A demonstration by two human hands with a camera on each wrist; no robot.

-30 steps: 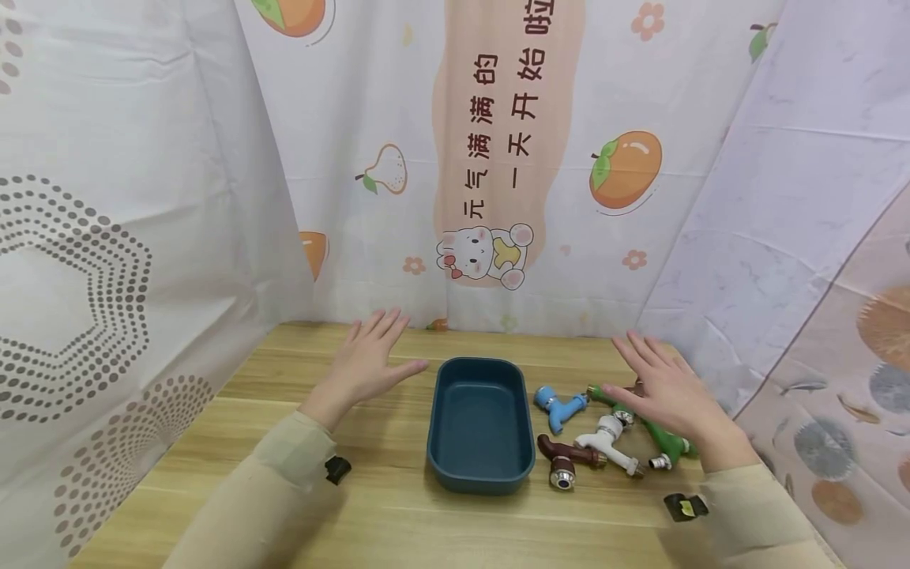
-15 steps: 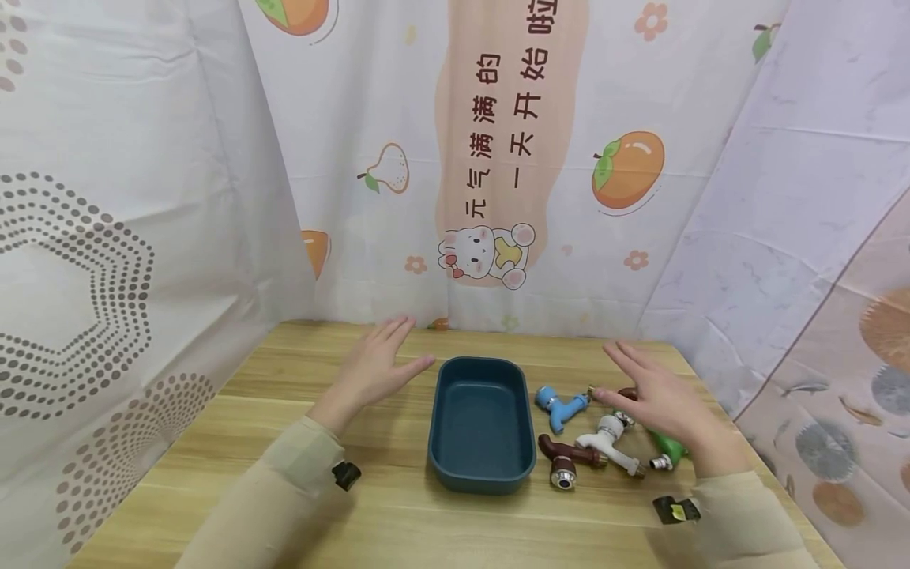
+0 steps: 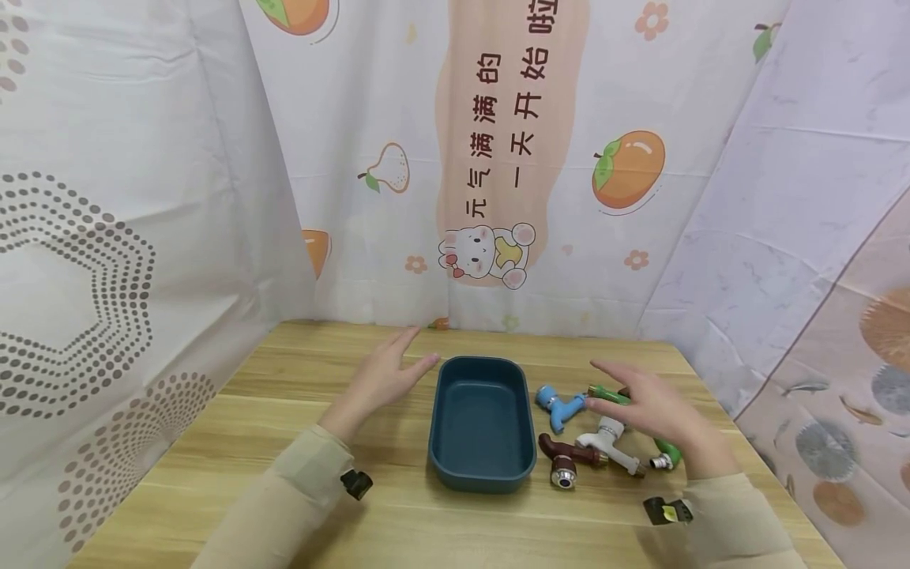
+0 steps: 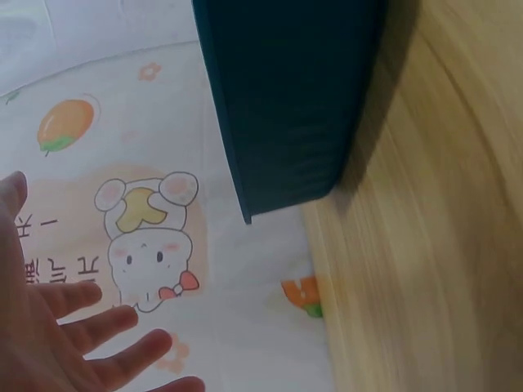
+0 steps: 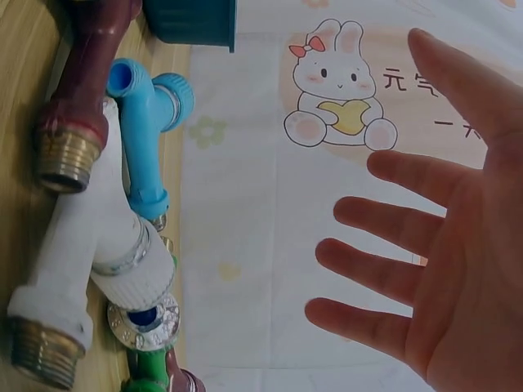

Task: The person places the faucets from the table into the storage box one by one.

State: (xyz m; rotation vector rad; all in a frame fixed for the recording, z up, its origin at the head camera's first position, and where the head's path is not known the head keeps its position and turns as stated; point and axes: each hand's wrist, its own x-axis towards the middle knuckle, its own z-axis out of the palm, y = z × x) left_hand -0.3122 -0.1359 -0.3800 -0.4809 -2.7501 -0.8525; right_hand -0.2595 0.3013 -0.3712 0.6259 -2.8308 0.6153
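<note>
A dark teal tray [image 3: 480, 477] sits empty in the middle of the wooden table [image 3: 398, 521]. Right of it lie a blue tap [image 3: 558, 405], a white tap [image 3: 610, 439], a brown tap [image 3: 565, 458] and a green tap [image 3: 665, 454]. My right hand [image 3: 643, 403] hovers flat and open just above the white and green taps, holding nothing. My left hand [image 3: 387, 374] hovers open left of the tray's far corner, fingers straight. The right wrist view shows the blue tap [image 5: 147, 122], white tap [image 5: 90, 269], brown tap [image 5: 82, 98] and spread fingers [image 5: 384, 245]. The left wrist view shows the tray [image 4: 286, 106].
Printed cloth walls [image 3: 498, 158] close in the table at the back and on both sides. A small dark wrist camera [image 3: 354, 484] sits on each sleeve. Bare wood lies left of the tray and along the front edge.
Both hands have drifted inward and lower. The right hand moved left over the taps; the left hand moved right toward the tray. Nothing was picked up.
</note>
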